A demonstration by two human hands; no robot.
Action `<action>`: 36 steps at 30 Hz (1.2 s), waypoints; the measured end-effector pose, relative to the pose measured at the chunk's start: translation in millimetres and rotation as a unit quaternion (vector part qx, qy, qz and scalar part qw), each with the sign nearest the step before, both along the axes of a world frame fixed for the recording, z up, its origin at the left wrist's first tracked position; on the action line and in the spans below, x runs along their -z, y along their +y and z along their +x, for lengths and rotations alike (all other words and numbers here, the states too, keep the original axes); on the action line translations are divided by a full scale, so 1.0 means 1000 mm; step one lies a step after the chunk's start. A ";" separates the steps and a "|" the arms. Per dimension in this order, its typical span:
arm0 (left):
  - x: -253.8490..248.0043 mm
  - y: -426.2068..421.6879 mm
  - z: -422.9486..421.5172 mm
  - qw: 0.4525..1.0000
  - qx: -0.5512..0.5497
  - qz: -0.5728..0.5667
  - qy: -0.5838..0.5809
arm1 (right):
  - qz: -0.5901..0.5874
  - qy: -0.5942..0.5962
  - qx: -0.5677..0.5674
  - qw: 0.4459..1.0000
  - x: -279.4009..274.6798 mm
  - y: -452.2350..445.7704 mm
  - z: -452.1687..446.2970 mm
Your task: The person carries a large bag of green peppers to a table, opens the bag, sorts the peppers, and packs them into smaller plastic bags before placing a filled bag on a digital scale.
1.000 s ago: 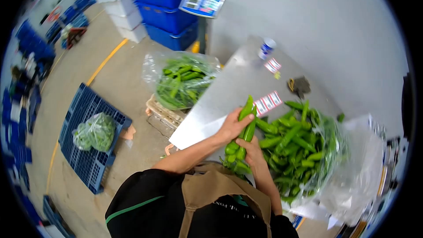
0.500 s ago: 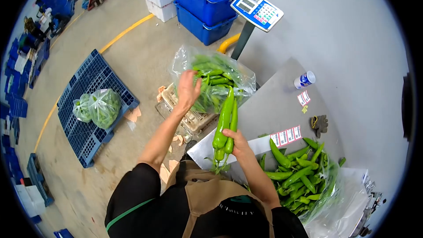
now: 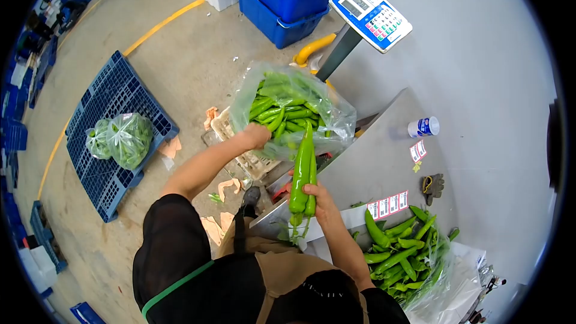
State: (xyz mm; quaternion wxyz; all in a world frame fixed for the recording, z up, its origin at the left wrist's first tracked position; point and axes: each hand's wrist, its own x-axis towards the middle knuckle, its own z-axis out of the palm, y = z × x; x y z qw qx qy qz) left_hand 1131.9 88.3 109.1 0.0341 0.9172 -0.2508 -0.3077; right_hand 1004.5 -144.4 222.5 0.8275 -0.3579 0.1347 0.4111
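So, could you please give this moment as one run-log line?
left hand: at clear plastic pepper bag | right hand: holding long green peppers

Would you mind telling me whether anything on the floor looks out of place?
Yes: ragged peach-coloured scraps lie scattered on the floor near the beige crate and beside the blue pallet, looking like litter.

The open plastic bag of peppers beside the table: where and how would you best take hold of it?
Probably by the loose upper rim of the bag, coming from above and gathering it from opposite sides: its mouth opens upward, and thin, slack film spreads out beyond the peppers.
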 end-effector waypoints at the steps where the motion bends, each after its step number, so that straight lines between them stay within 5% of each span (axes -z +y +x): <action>1: -0.002 0.001 -0.011 0.999 0.005 -0.029 0.015 | 0.004 0.010 0.000 1.000 0.002 0.000 0.002; 3: -0.011 0.004 -0.028 0.991 0.037 -0.084 0.101 | 0.012 0.027 -0.003 1.000 0.007 0.001 0.006; 6: -0.020 0.012 -0.051 0.976 0.099 -0.182 0.068 | -0.004 0.065 -0.005 0.998 0.023 0.001 0.013; 14: -0.069 -0.003 -0.085 0.971 0.169 -0.136 0.103 | -0.058 0.118 0.015 0.991 0.060 0.012 0.037; 20: -0.060 0.021 -0.068 0.960 -0.035 -0.228 0.161 | -0.035 0.095 0.009 0.995 0.060 0.014 0.048; 26: -0.057 0.021 -0.060 0.940 -0.125 -0.316 0.029 | -0.045 0.118 0.002 0.992 0.048 0.026 0.050; 29: -0.047 0.014 -0.067 0.965 -0.004 -0.258 -0.053 | -0.066 0.128 0.056 0.988 0.069 0.032 0.058; 32: -0.073 0.008 -0.064 0.986 0.096 -0.088 0.106 | -0.058 0.119 0.103 0.986 0.091 0.034 0.072; 36: -0.055 0.011 -0.074 0.986 0.098 -0.080 0.113 | -0.032 0.131 0.123 0.983 0.102 0.033 0.086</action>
